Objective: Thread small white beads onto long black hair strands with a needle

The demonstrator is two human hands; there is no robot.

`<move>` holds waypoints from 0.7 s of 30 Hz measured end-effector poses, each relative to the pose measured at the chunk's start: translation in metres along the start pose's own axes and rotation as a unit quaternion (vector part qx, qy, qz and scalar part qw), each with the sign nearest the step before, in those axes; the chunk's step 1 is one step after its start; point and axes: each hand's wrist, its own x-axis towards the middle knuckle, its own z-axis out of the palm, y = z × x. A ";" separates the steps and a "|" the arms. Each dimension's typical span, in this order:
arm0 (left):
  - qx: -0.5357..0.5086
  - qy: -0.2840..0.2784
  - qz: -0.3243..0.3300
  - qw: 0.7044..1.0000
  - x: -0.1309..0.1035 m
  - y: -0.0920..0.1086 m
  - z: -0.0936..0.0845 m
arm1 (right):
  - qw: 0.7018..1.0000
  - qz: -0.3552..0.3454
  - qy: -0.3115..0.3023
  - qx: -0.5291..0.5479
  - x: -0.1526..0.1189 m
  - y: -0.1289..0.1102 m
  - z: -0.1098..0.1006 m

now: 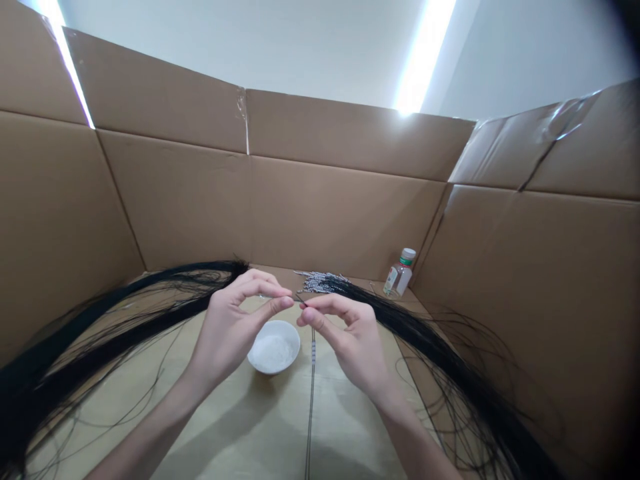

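My left hand [240, 313] and my right hand [345, 330] meet near the middle of the head view, fingertips almost touching. Both pinch a thin black cord [301, 301] between thumb and fingers. From my right fingertips the doubled cord hangs down toward the bottom edge, with a few small pale beads [313, 352] on it. Just below my left fingers stands a white bowl [274, 347] with clear or whitish small bits inside, too small to tell apart.
A black cord bundle [425, 333] with beaded ends [320, 282] runs down the right side. Another black bundle [125, 320] lies at the left. A clear bottle [399, 275] stands at the back right. Cardboard walls [340, 213] surround the work surface [225, 427].
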 end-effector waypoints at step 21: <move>0.387 -0.406 -0.138 0.816 0.006 -0.111 0.057 | 0.996 -0.029 0.071 0.035 0.002 -0.003 -0.013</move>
